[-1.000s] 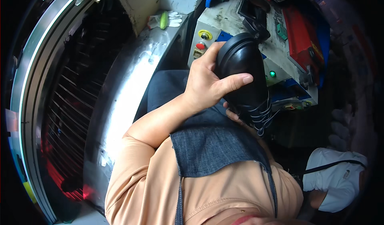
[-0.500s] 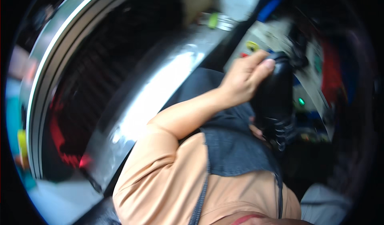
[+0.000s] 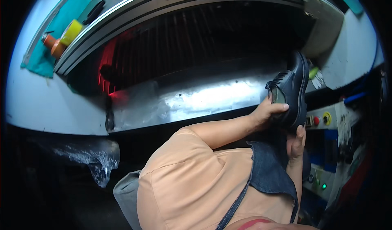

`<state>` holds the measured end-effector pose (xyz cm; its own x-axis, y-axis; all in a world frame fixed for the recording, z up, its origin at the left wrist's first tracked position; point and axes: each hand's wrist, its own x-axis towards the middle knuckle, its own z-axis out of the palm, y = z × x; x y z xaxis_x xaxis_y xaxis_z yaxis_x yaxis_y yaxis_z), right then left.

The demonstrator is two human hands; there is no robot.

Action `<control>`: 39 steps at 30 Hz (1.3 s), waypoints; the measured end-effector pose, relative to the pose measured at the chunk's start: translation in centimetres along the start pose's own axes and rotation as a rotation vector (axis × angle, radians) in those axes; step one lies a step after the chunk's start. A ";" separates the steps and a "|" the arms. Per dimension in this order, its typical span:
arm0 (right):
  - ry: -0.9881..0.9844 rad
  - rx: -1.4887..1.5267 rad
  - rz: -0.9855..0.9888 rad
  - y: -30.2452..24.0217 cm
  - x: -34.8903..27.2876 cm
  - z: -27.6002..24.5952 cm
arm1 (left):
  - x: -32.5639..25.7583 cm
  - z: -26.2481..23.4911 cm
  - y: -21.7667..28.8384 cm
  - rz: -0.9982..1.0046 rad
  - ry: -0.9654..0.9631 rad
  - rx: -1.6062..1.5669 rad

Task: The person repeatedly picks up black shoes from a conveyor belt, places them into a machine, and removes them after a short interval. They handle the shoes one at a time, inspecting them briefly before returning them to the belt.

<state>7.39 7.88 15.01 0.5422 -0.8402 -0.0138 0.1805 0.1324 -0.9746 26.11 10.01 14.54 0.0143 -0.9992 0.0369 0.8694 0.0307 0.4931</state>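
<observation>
Black shoe (image 3: 295, 89), 1 pc, lace-up: toe up, sole to R, held nr R end of metal ledge (image 3: 196, 99). L hand (image 3: 270, 112) grips it at opening, thumb over edge. R hand (image 3: 296, 143) is at heel, fingertips against it; can't tell how firm, palm part hidden. Glove (image 3: 317, 81), white, lies just past shoe w/ green item (image 3: 313, 72). Red button (image 3: 316, 120) & yellow ring (image 3: 327, 118) sit R of heel, on panel (image 3: 339, 111).
</observation>
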 end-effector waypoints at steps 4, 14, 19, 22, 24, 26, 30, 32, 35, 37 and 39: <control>-0.204 -0.370 0.005 0.1 2.9 3.3 | -0.9 -5.0 6.7 0.096 0.224 -0.089; 0.074 -0.182 0.218 2.3 -1.1 -8.0 | -10.0 -23.2 30.0 0.692 1.002 0.446; 0.219 -0.218 0.289 2.7 -3.8 -10.0 | -14.6 -33.9 40.6 0.496 1.459 1.257; 0.200 -0.253 0.303 2.9 -4.0 -9.0 | -16.9 -39.2 42.9 0.090 1.606 1.955; 0.220 -0.305 0.310 2.2 -4.0 -8.0 | -18.3 -40.2 42.7 -0.438 1.412 2.673; 0.244 -0.406 0.305 0.7 -3.9 -6.6 | -18.3 -39.0 41.1 -0.356 1.752 2.683; 0.079 -0.605 -0.079 -6.1 -3.4 -3.6 | -12.6 -30.6 36.2 1.051 1.225 2.546; -0.026 -0.824 -0.271 -11.0 -3.5 -1.8 | -7.7 -27.1 30.2 0.985 0.909 2.171; -0.294 -0.966 -0.746 -16.3 -3.7 2.1 | -1.1 -22.2 20.3 0.778 0.628 1.912; -0.371 -1.057 -1.006 -18.6 -4.8 4.7 | 1.4 -18.8 13.4 0.656 0.391 1.704; -0.377 -1.137 -1.111 -20.5 -6.2 6.4 | 3.3 -15.4 7.9 0.572 0.161 1.524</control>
<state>5.56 13.77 36.51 0.7548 -0.0613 0.6531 0.0263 -0.9920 -0.1236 40.62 6.61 5.15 0.2776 -0.8388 0.4684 -0.5280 0.2741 0.8038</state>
